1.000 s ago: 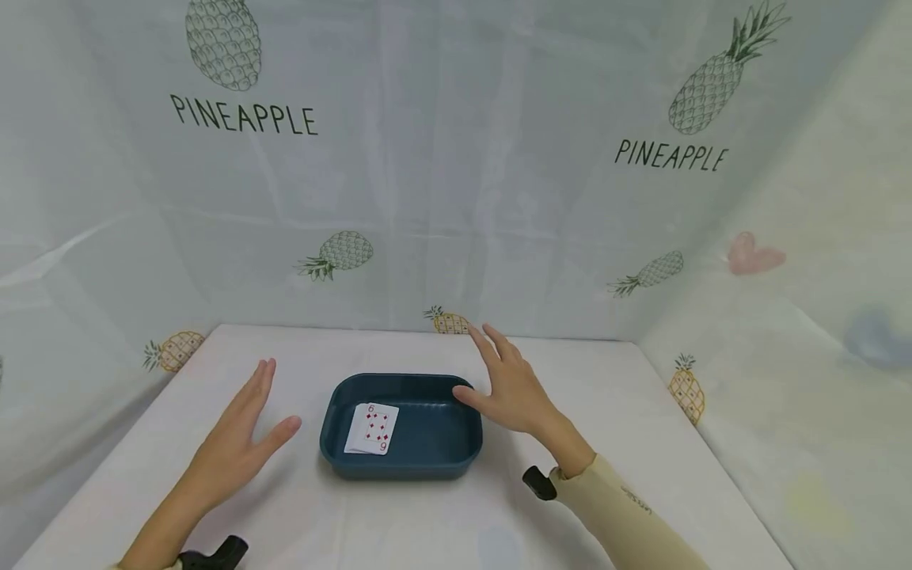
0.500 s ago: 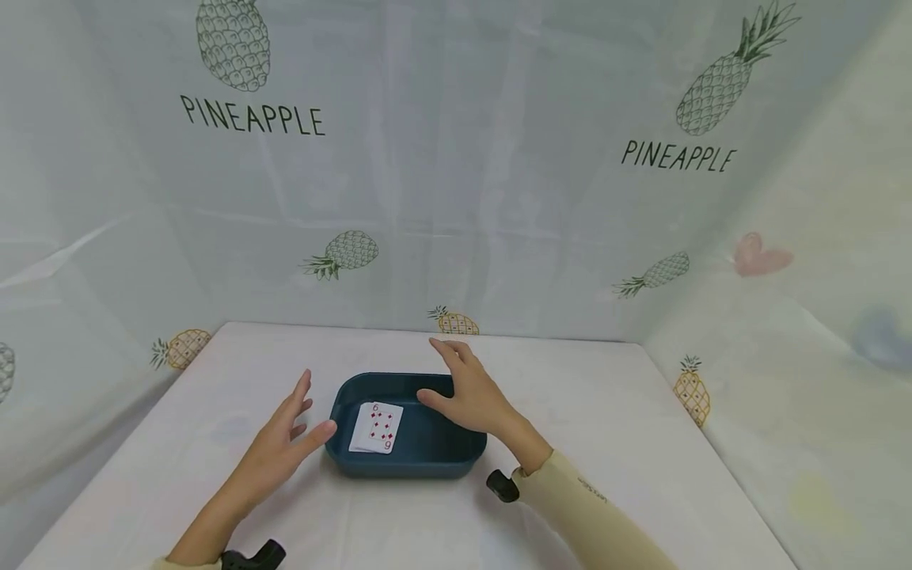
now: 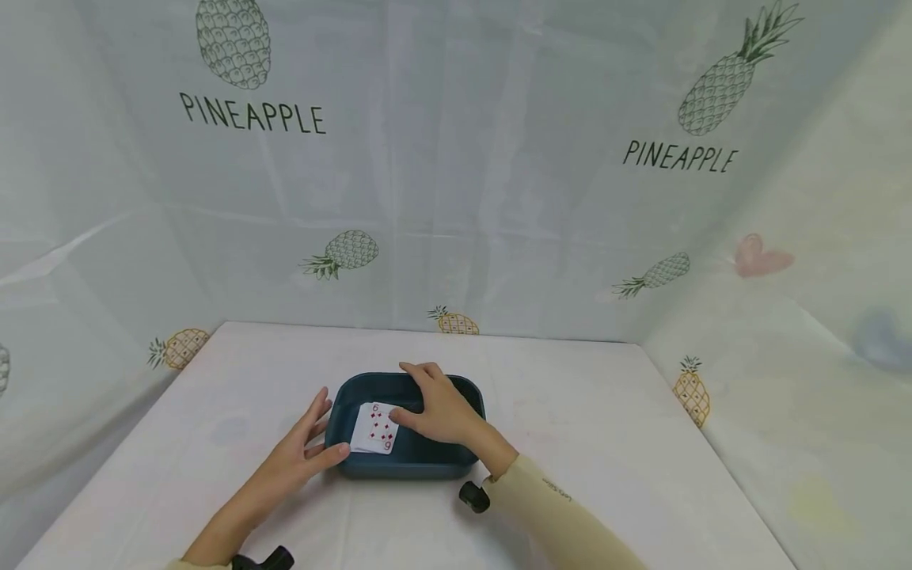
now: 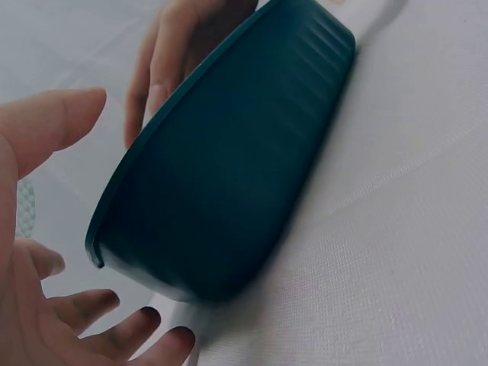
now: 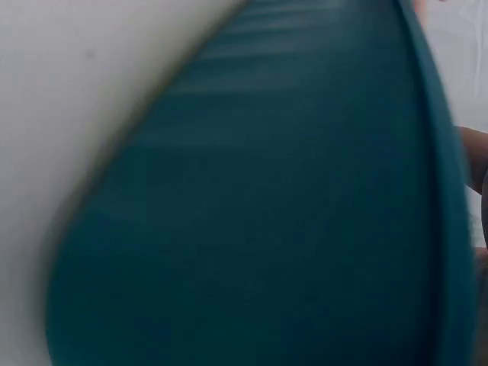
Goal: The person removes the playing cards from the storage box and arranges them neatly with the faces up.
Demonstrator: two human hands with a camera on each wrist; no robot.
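Observation:
A dark teal rectangular tray (image 3: 406,470) with raised walls stands on the white-covered table. In its left half lies a small stack of playing cards (image 3: 374,435), a six of diamonds face up on top. My left hand (image 3: 295,451) is at the tray's left end, thumb stretched toward the near left corner; in the left wrist view its fingers are spread beside the tray wall and hold nothing. My right hand (image 3: 442,408) hovers over the tray's right half, thumb overlapping the top card's right edge in the head view, fingers stretched toward the far rim.
White cloth (image 3: 591,443) covers the table. Behind it hangs a pale curtain (image 3: 463,182) printed with pineapples, with more of the same cloth along both sides. A black wrist device (image 3: 474,496) sits at the right sleeve, another (image 3: 274,559) at the left wrist.
Both hands have moved inward: the left rightward to the tray's left end, the right leftward and down over the tray. The tray and cards keep their place on the table.

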